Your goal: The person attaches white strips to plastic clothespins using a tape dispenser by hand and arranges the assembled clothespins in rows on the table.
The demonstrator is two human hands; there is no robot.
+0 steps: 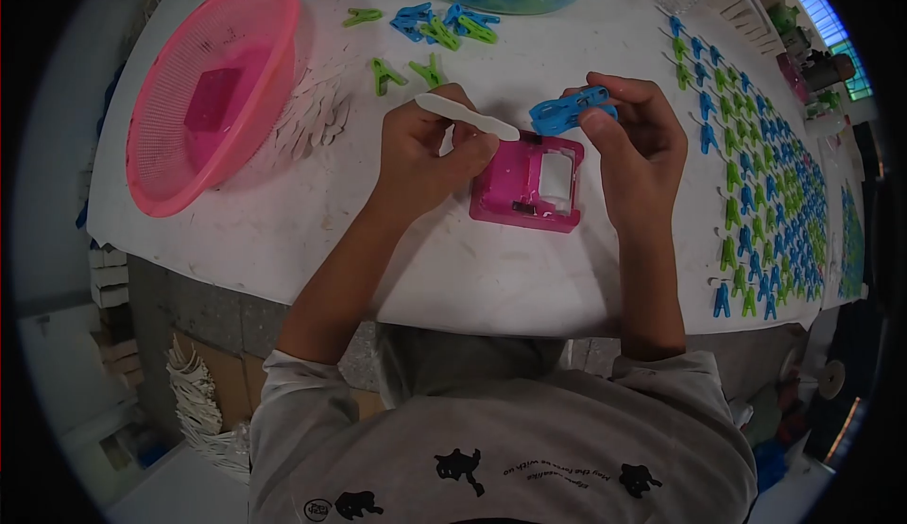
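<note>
My left hand point(439, 151) is closed on a flat white strip point(468, 117) with rounded ends, pinched above the table. In my right hand point(642, 141) a blue clip point(569, 111) is gripped between thumb and fingers, its far end pointing toward the strip. Clip and strip are close together; whether they touch I cannot tell. Between and below the hands, a pink box point(505, 182) with a white block in its opening stands on the table. Past my left hand lie loose green clips point(382, 77) and a small pile of blue and green ones.
A pink basket point(279, 75) holding a darker pink block stands at the left, beside a heap of white strips point(316, 113). A clear tub point(518, 0) of clips is at the back. Rows of blue and green clips point(746, 198) cover the right side of the white table point(453, 292).
</note>
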